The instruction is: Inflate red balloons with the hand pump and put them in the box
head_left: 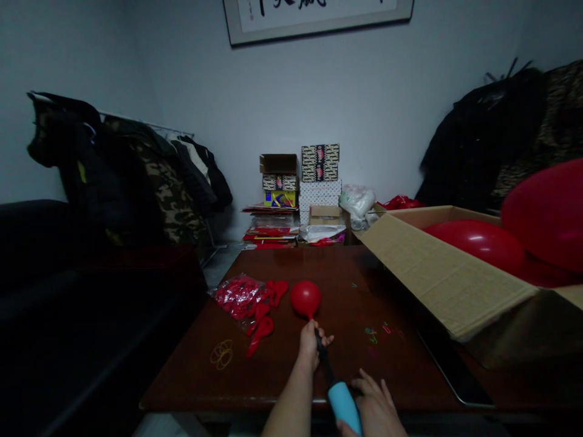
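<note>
A small, partly inflated red balloon (305,298) is on the end of the black nozzle of a blue hand pump (344,408). My left hand (310,345) is closed around the balloon's neck where it meets the nozzle. At the pump's blue barrel is my right hand (376,403), its thumb on one side and its partly spread fingers on the other. To the left lie a clear bag of red balloons (241,295) and several loose flat red balloons (261,331). Yellow rubber bands (221,354) rest near the table's left edge.
On the right, a cardboard box (450,279) holds large inflated red balloons (478,243). A dark flat device (453,367) lies beside it on the brown table (337,264). Small coloured clips or bands (371,334) are scattered nearby. Stacked boxes (320,182) stand behind; a black sofa (91,340) is left.
</note>
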`<state>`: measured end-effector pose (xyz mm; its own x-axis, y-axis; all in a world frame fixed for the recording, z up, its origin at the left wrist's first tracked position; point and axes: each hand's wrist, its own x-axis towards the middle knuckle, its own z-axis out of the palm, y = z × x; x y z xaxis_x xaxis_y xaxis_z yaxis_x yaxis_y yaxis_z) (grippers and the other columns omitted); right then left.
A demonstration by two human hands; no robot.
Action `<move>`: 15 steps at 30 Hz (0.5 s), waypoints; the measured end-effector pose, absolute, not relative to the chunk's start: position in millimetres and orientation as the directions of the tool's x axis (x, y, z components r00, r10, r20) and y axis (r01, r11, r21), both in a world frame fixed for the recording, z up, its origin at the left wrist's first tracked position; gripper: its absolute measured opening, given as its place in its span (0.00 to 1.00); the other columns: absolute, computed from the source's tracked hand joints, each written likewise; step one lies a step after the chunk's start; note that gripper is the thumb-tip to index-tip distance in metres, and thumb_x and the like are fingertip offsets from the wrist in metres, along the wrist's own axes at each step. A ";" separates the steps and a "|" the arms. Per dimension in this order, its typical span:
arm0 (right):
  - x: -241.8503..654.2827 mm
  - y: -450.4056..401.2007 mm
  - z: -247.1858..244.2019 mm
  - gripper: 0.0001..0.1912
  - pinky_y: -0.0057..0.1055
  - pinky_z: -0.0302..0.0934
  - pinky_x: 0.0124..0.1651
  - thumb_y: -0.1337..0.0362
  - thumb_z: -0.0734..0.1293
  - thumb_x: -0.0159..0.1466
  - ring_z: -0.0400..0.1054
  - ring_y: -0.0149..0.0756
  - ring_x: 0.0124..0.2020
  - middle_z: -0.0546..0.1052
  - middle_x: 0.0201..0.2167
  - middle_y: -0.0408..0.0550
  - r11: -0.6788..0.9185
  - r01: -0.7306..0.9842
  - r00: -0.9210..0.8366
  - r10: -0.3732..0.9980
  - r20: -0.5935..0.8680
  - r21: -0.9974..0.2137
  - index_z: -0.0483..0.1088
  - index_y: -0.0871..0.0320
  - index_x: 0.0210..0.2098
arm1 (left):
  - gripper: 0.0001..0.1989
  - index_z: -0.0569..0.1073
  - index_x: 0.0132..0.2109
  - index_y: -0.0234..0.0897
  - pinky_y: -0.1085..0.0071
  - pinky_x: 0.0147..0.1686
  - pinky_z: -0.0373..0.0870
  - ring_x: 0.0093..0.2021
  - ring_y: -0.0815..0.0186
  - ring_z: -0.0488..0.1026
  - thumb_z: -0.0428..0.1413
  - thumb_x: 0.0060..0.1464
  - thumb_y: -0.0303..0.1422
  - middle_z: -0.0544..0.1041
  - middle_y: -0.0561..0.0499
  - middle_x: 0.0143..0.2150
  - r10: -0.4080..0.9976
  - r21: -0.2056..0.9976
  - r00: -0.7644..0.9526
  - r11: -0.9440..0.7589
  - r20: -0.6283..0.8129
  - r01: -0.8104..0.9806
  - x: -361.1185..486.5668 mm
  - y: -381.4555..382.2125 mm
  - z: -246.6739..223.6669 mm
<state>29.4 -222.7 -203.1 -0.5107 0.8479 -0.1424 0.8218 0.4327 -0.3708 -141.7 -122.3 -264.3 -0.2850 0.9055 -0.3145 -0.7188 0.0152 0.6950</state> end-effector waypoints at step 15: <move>13.8 -209.4 -209.3 0.24 0.52 0.32 0.62 0.50 0.59 0.55 0.47 0.51 0.62 0.68 0.53 0.54 0.380 0.849 -0.438 0.895 -0.087 -0.366 0.71 0.59 0.43 | 0.20 0.58 0.28 0.39 0.62 0.31 0.70 0.11 0.76 0.56 0.54 0.45 0.50 0.61 0.63 0.13 0.905 0.743 -0.343 -0.044 -0.254 -0.668 -139.2 -116.6 -271.8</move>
